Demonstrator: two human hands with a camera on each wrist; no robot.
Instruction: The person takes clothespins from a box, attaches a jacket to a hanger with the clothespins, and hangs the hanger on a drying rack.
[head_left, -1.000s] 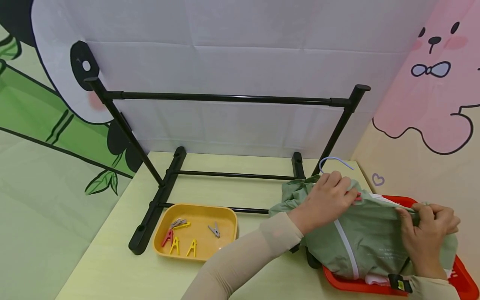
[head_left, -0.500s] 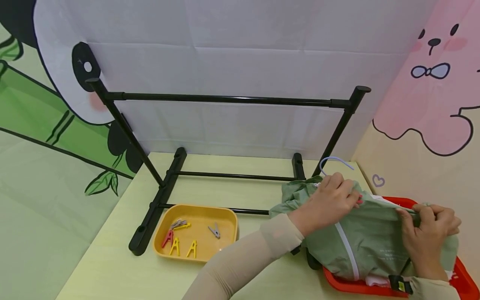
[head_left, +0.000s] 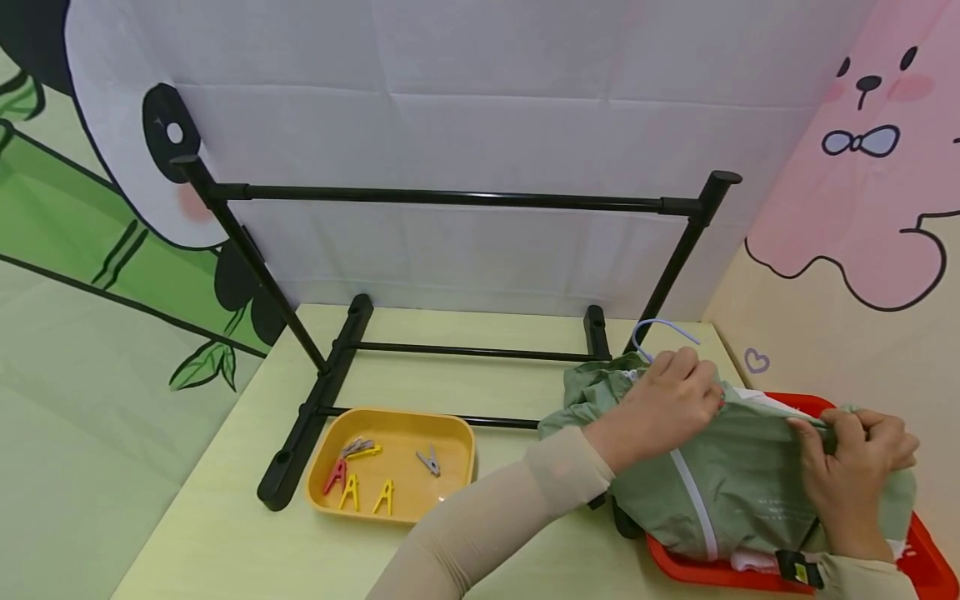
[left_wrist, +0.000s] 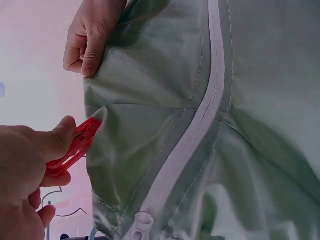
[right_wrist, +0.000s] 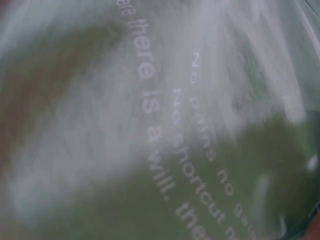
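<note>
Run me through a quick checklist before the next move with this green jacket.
1. Left hand pinching the red clothespin: ok.
2. Red clothespin at the edge of the green jacket: ok; how firmly it bites, cannot tell.
3. Right hand gripping the jacket's edge: ok.
4. Hanger hook sticking out of the jacket: ok.
5. Jacket hung on the black top rail: not ok; it lies partly over the red basket.
6. Spare clothespins in the yellow tray: ok.
</note>
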